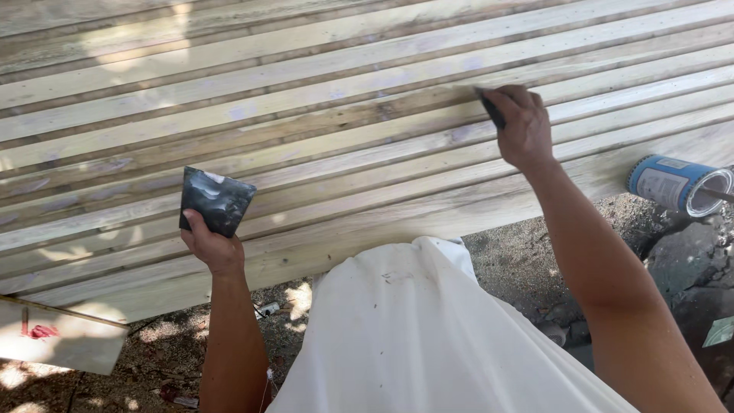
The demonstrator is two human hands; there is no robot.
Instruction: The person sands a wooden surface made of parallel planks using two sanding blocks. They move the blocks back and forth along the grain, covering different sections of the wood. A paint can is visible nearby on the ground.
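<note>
Long pale wooden planks [329,115] lie side by side, filling the upper part of the head view. My left hand [210,245] grips a dark square plate [216,200] smeared with whitish paste, held over the near planks. My right hand [521,126] is closed on a small dark scraper [490,107], whose edge presses onto a plank at the right. My arms reach out on both sides of my white shirt [428,336].
An open blue-labelled tin [679,183] lies on its side on the dirt ground at right, with a stick in its mouth. A loose pale board [61,336] lies at lower left. Stony ground [527,268] runs along the near edge of the planks.
</note>
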